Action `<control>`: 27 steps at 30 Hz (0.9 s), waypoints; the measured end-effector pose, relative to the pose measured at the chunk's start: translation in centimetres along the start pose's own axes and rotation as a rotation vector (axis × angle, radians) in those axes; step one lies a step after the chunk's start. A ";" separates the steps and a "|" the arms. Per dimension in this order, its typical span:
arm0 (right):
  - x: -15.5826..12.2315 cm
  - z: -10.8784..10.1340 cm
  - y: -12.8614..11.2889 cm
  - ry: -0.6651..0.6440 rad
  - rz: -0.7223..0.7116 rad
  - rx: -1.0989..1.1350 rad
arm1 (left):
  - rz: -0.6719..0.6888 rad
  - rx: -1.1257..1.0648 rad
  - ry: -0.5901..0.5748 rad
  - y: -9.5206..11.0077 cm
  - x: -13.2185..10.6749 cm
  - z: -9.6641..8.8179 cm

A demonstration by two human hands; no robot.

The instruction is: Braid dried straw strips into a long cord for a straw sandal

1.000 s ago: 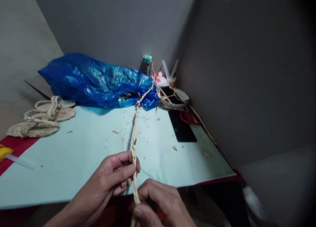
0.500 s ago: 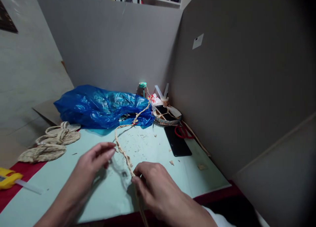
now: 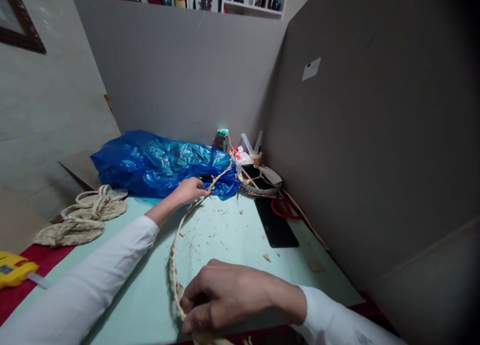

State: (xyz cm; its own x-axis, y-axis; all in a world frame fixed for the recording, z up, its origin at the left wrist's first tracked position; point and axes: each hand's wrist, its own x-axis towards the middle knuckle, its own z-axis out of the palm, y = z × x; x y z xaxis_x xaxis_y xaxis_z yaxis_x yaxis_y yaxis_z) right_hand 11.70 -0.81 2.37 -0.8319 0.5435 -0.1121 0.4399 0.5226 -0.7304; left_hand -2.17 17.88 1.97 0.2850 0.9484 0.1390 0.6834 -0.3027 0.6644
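A long pale braided cord of straw-like fibre curves across the mint-green table cover from the near edge to the far side. My left hand reaches far forward, its fingers closed on the cord beside the blue bag. Close to me, my right hand has its thumb and fingers closed around the cord's near part, where loose flat strips stick out beneath the palm. Past my left hand, the cord runs up to a green-capped jar at the back.
A crumpled blue plastic bag lies behind. At left are woven straw sandals and a yellow glue gun. To the right sit a black phone-like slab, red-handled scissors and a basket. Grey panels enclose the table.
My left hand has moved forward from beside the cord to grip it farther away. My right hand has come nearer to me and left, drawing the cord into a wider curve.
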 end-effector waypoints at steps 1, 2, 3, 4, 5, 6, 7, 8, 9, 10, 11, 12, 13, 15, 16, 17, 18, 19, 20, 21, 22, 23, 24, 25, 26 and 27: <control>0.0 -0.2 0.3 -0.001 -0.008 0.021 | 0.001 0.017 -0.014 -0.2 0.6 0.6; -0.1 -0.5 0.6 -0.005 -0.011 0.048 | 0.000 0.032 -0.023 -0.3 1.1 1.1; -0.1 -1.0 1.0 -0.012 -0.009 0.078 | -0.003 0.043 -0.028 -0.5 1.5 1.5; -0.2 -1.5 1.5 -0.017 -0.005 0.104 | -0.007 0.051 -0.030 -0.7 1.8 1.8; -0.2 -2.2 1.9 -0.013 0.002 0.115 | -0.014 0.056 -0.029 -0.9 2.1 2.0; -0.1 -3.0 2.5 0.012 0.019 0.101 | -0.024 0.057 -0.028 -1.1 2.2 2.2; 0.1 -3.9 3.1 0.062 0.047 0.059 | -0.037 0.055 -0.028 -1.3 2.3 2.4; 0.4 -4.8 3.8 0.134 0.085 -0.011 | -0.051 0.049 -0.031 -1.6 2.4 2.6; 0.9 -5.7 4.5 0.226 0.139 -0.109 | -0.067 0.040 -0.036 -1.8 2.4 2.8; 1.5 -6.6 5.2 0.324 0.199 -0.220 | -0.082 0.029 -0.041 -2.0 2.3 3.0; 2.3 -7.3 6.0 0.408 0.270 -0.343 | -0.097 0.014 -0.047 -2.2 2.3 3.2; 3.2 -8.0 6.7 0.475 0.352 -0.473 | -0.112 -0.005 -0.053 -2.3 2.2 3.4; 4.1 -8.5 7.4 0.519 0.440 -0.582 | -0.127 -0.032 -0.058 -2.5 2.1 3.6; 6.0 -8.9 8.5 0.549 0.530 -0.662 | -0.161 -0.109 -0.068 -2.7 2.0 3.8; 6.9 -9.0 8.9 0.551 0.555 -0.675 | -0.179 -0.155 -0.072 -2.7 1.9 3.9; 7.6 -8.9 9.2 0.552 0.568 -0.679 | -0.197 -0.202 -0.075 -2.8 1.9 3.9; 8.3 -8.7 9.5 0.556 0.580 -0.686 | -0.215 -0.249 -0.077 -2.9 1.8 3.9; 8.8 -8.6 9.7 0.562 0.591 -0.693 | -0.233 -0.293 -0.079 -2.9 1.8 3.8; 9.2 -8.4 9.9 0.570 0.599 -0.698 | -0.250 -0.333 -0.080 -3.0 1.8 3.7; 9.4 -8.2 10.1 0.581 0.605 -0.702 | -0.266 -0.372 -0.080 -3.1 1.8 3.7; 9.6 -8.1 10.3 0.593 0.610 -0.704 | -0.279 -0.409 -0.079 -3.2 1.8 3.6; 9.6 -8.0 10.5 0.604 0.613 -0.703 | -0.289 -0.445 -0.078 -3.3 1.8 3.6; 9.6 -8.1 10.7 0.615 0.616 -0.699 | -0.294 -0.480 -0.076 -3.4 1.8 3.7; 9.5 -8.1 10.8 0.625 0.619 -0.692 | -0.294 -0.514 -0.072 -3.4 1.8 3.7; 9.4 -8.2 11.0 0.636 0.622 -0.684 | -0.291 -0.545 -0.068 -3.4 1.8 3.8; 9.3 -8.3 11.2 0.646 0.624 -0.674 | -0.287 -0.574 -0.063 -3.4 1.8 3.9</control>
State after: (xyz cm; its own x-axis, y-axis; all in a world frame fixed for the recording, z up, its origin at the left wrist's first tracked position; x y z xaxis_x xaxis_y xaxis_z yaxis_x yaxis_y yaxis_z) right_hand 11.75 15.54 -1.26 -0.1567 0.9705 0.1831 0.9742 0.1824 -0.1327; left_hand -1.37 20.25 -2.90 0.1956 0.9715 -0.1342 0.2750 0.0770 0.9583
